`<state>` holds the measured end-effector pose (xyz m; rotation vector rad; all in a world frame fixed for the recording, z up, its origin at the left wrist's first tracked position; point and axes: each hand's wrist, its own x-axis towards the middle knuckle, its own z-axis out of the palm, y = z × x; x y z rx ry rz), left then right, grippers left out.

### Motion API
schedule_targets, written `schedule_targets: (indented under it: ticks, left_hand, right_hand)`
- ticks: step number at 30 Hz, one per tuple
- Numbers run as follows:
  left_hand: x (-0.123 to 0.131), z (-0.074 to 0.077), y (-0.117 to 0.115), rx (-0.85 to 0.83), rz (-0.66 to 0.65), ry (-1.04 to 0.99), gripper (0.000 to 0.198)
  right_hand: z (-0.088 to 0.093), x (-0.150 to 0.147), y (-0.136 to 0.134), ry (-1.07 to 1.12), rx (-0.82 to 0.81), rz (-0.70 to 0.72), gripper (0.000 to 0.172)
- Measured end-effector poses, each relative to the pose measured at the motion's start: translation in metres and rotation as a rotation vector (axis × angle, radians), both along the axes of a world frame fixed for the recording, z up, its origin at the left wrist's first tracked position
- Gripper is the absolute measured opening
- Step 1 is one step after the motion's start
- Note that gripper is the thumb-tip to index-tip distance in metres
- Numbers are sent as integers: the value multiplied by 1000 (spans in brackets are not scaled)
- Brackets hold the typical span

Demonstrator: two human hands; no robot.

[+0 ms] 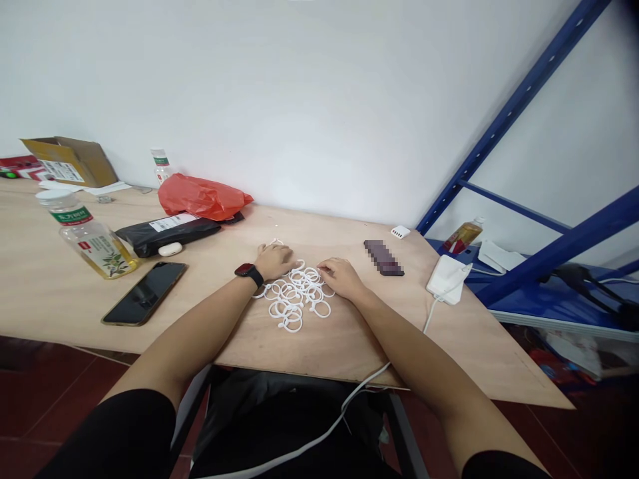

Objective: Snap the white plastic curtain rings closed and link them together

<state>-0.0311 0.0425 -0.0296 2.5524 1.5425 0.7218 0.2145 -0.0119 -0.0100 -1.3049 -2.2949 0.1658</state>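
The left hand (pixel 273 261) lies palm down with its fingers loosely bent, at the 11 o'clock edge of a loose heap of thin white rings with small knobs, apparently plastic (pixel 294 293); a ring or two show just beyond its knuckles, and whether it pinches any is hidden. The right hand (pixel 341 277) is at the 2 o'clock edge, fingers curled inward and fingertips at the outermost rings; its grip cannot be told either. From the left hand the heap lies toward 4 o'clock, from the right toward 8 to 9 o'clock, so it sits between them and neither is clearly nearer. The rings overlap in many directions with no clear long axis, though a few spread toward 6 o'clock. A black-strapped watch (pixel 245 270) circles the left wrist. Farther out on the pale wooden table (pixel 319 352), a dark flat phone (pixel 144 293) lies at 9 o'clock from the heap, a crumpled red plastic bag (pixel 200 195) at 10 to 11, a second dark phone with a blurred-out screen (pixel 384 258) at 2, and a white rectangular power strip (pixel 444 279) near 3.
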Motion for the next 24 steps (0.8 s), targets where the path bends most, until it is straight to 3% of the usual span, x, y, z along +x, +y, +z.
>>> schedule_targets:
  ticks: [7,12,15,21,24]
  left_hand:
    - [-5,7,0,-8,63,-106,30]
    - [-5,17,-7,-25,286,-38,33]
    - [-6,19,-10,-93,355,32,30]
    - [-7,18,-9,-112,316,-32,18]
    - [-4,21,-12,7,114,-209,16]
  right_hand:
    - [-1,0,0,14,8,3,15]
    - [0,-1,0,16,15,1,15]
    - [-1,0,0,16,21,-5,16]
    - [-3,0,1,56,39,-4,15]
    - [-2,0,0,148,73,-21,17]
